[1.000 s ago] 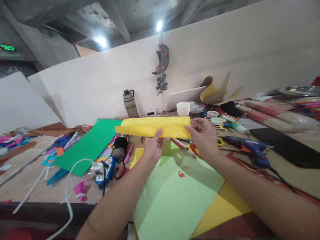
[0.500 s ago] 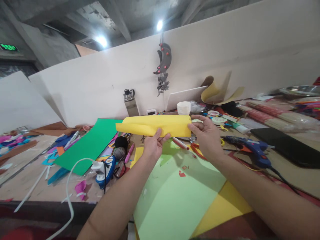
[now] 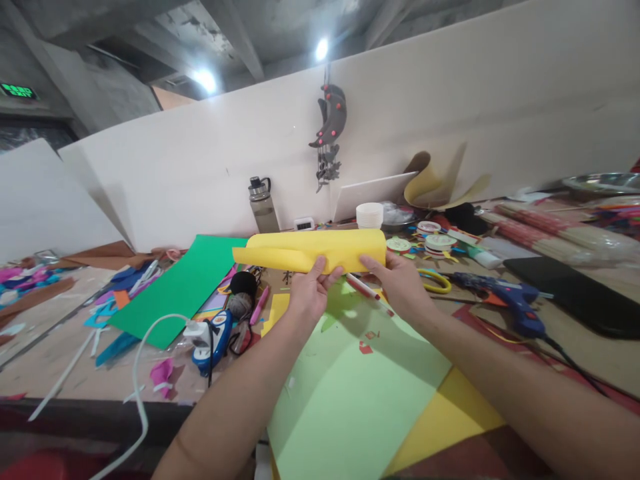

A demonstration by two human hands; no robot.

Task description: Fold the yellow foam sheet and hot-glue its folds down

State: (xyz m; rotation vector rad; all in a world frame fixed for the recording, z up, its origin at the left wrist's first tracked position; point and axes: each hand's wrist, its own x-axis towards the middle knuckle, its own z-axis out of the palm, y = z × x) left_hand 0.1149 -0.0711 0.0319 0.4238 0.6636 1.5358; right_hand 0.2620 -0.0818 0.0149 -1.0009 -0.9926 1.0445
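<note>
A yellow sheet (image 3: 285,248), rolled into a loose tube, is held level above the table by both hands. My left hand (image 3: 311,290) grips its lower edge near the middle, thumb in front. Toward the right end, my right hand (image 3: 400,280) pinches the sheet with the thumb in front and the fingers behind it, partly hidden. The roll's left end shows a loose flap. Below lies a light green sheet (image 3: 360,400) with small red scraps (image 3: 366,348) on it. A red and white marker (image 3: 364,287) rests at its far edge.
To the left lie a green sheet (image 3: 175,293), a pink marker (image 3: 260,305) and a blue power strip (image 3: 213,343) with a white cable. A blue glue gun (image 3: 520,307) and a black tray-like slab (image 3: 575,297) are at right. Behind stand a bottle (image 3: 263,207) and white paper cups (image 3: 369,215).
My right hand has shifted left along the roll, from its right end to its lower front edge. Yellow scissor handles beside it are now more exposed. The left hand keeps its hold.
</note>
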